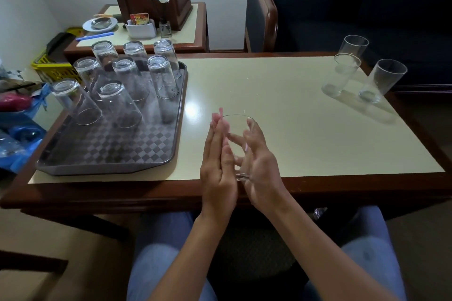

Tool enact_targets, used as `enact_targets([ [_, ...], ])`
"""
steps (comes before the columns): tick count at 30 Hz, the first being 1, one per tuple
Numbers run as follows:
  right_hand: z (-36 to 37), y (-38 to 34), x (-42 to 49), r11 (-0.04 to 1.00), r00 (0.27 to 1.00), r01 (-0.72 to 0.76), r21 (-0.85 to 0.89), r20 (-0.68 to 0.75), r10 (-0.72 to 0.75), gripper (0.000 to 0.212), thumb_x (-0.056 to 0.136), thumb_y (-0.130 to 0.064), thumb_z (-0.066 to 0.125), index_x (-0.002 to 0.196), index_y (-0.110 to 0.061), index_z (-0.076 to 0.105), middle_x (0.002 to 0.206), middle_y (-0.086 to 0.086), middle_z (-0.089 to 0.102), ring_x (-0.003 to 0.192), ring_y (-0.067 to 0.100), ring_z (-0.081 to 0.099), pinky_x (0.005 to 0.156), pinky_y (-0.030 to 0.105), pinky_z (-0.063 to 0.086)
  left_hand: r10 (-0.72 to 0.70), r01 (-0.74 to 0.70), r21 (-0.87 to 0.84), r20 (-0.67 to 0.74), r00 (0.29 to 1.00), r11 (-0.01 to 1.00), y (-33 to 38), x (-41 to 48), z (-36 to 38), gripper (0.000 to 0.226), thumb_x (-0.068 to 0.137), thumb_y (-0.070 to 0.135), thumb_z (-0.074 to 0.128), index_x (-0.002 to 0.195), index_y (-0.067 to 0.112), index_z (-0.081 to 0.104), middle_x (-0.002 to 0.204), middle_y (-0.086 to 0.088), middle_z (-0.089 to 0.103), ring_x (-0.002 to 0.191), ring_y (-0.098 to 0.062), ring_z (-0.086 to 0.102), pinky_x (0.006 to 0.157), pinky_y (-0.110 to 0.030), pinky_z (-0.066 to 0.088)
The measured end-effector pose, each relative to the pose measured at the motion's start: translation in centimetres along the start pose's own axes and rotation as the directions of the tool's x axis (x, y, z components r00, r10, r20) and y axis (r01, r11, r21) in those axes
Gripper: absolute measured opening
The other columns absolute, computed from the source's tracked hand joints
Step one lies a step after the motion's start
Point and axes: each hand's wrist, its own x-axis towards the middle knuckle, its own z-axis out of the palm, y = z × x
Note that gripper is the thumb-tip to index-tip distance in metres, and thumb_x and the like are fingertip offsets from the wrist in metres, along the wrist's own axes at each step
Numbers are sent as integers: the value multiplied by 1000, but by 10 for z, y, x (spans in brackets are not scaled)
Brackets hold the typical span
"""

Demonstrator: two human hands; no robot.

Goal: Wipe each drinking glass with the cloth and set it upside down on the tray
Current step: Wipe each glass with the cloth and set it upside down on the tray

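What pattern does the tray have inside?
The tray has a grey checkerboard pattern, clearest in the head view.

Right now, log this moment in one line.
held glass: between left hand, right hand | tray: eight inverted glasses | far right: three upright glasses

You wear blue-grey trousers [151, 264] of plain, smooth cloth, seen over both thighs at the lower left and lower right of the frame. Your forearms [315, 242] are bare, and so are your left hand [217, 166] and right hand [260, 166]. The left fingertips [221, 111] look pink, but they are blurred.
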Motion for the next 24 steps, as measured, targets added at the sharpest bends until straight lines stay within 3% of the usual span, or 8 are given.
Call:
enact_targets([
  [2,-3,3,0,1000,1000,-13,-7,7,13,54,94,-41,47,146,-51,35,147,-6,54,118,29,66,106,59,45,-83,86,-79,35,996,993,1,3,-2,50,105,20,36,156,20,36,163,11,33,151,-3,28,124,-44,28],
  [4,-5,3,2,999,1000,-22,23,19,21,64,99,-35,49,154,-43,19,136,-8,64,116,26,67,105,55,47,-61,62,-29,37,997,998,4,3,-1,52,105,19,36,157,19,32,165,11,30,152,-2,24,125,-40,25],
  [7,-5,1,8,982,998,-65,176,-14,68,48,101,-21,54,144,-38,38,116,-8,74,109,16,70,89,32,55,50,-57,154,45,998,986,8,0,3,54,104,10,37,158,11,30,166,7,28,154,-3,17,125,-25,20],
  [9,-7,-1,11,952,993,-110,287,-17,120,45,97,-13,59,134,-34,46,113,4,75,104,22,72,88,36,56,71,-75,193,24,997,978,4,2,2,52,103,10,38,155,11,37,163,5,35,153,-5,22,123,-27,25],
  [12,-3,-3,8,941,985,-130,313,-72,160,44,91,-6,66,123,-28,46,93,10,78,76,25,72,81,47,56,-67,67,6,-50,996,998,5,9,-1,40,103,8,46,140,11,59,149,7,55,143,-5,43,119,-39,38],
  [16,-2,1,8,951,971,-122,286,-164,174,56,83,-4,77,121,-27,42,119,25,68,85,37,67,95,61,53,-285,264,-269,-43,958,926,18,14,-5,32,101,1,51,126,7,69,135,5,67,131,-3,57,114,-38,44],
  [21,-1,-2,8,916,970,-138,377,-135,201,69,78,-9,79,139,-7,47,121,18,70,91,27,73,70,37,60,8,-8,58,-7,1000,998,15,5,-2,44,100,6,46,142,13,57,150,5,54,144,-9,44,118,-41,39],
  [24,5,1,7,791,935,-276,546,-38,353,73,68,-16,80,135,0,54,103,13,64,72,22,70,61,32,57,63,-68,-45,-120,991,997,12,2,-4,37,102,7,45,133,2,63,141,-6,62,136,-22,54,111,-47,45],
])
